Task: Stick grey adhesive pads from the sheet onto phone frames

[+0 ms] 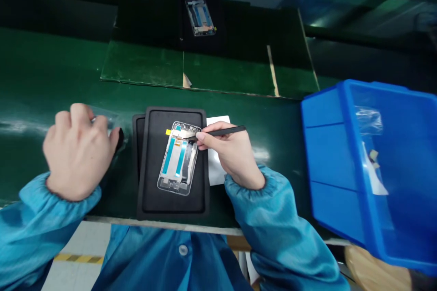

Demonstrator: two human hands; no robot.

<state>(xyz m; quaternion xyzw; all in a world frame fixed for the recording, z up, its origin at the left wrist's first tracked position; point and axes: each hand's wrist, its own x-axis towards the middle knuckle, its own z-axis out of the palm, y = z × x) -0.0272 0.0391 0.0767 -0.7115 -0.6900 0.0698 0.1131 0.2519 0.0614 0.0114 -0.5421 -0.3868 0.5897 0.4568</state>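
Note:
An opened phone body (177,159) with blue strips and a yellow tab lies slightly tilted on a black tray (152,191). My right hand (232,150) pinches a thin black tool (227,131), whose tip reaches the upper right part of the phone. Left of the tray, my left hand (78,145) has its fingers curled down by a clear plastic bag (111,118). Something small and black shows at its thumb; what the fingers hold, if anything, is hidden.
A white sheet (217,168) lies right of the tray. Farther right stands a blue bin (327,145) with plastic and paper scraps inside. A green board (146,66) across the back bears another black tray (201,43) with a second phone body (200,18).

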